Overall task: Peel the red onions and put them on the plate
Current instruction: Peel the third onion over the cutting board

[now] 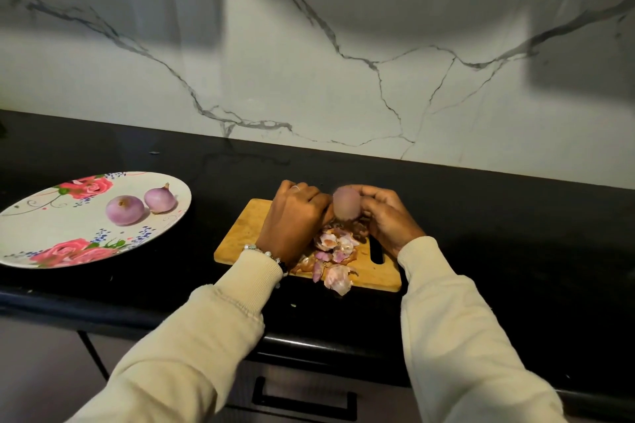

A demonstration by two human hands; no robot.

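A red onion (pixel 346 203), blurred by motion, is held above the wooden cutting board (pixel 240 233). My right hand (pixel 386 216) grips it from the right with curled fingers. My left hand (pixel 295 216) is curled against its left side; I cannot tell whether its fingers pinch the skin. A heap of onion peels (pixel 335 251) lies on the board under my hands. Two peeled onions (pixel 124 210) (pixel 160 199) lie on the floral plate (pixel 51 237) at the left.
The board and plate sit on a black countertop (pixel 481 216) against a white marbled wall (pixel 309 79). A drawer with a black handle (pixel 302 398) is below the counter's front edge. Some peels overhang the board's near edge.
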